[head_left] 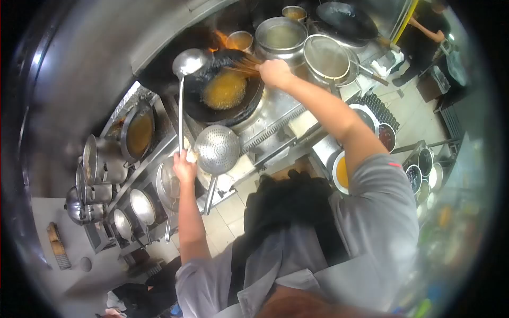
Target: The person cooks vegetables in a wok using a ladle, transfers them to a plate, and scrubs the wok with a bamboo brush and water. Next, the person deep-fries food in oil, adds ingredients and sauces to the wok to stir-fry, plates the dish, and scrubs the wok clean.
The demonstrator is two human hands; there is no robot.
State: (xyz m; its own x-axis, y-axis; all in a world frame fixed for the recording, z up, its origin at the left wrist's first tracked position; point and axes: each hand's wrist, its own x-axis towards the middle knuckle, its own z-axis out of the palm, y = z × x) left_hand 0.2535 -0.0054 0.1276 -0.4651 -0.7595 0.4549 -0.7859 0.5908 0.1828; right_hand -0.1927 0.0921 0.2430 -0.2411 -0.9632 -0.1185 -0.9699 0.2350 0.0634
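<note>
My left hand (184, 167) is closed around the long handle of a steel ladle (190, 62), whose bowl hangs over the wok's left rim. My right hand (274, 73) grips a bamboo wok brush (243, 65), its brown splints pointing left over the wok. Bubbling yellow liquid (225, 90) pools in the black wok (197, 108). Beside my left hand, a perforated skimmer (217, 149) lies at the stove's front edge. Flames (221, 40) rise behind the wok.
A steel pot (281, 52) and a mesh strainer (326, 56) stand right of the wok; another wok (347, 22) sits farther back. Stacked pots (103, 165) line the left. A bowl of orange liquid (342, 172) is near my right arm. Other people (424, 37) stand at the edges.
</note>
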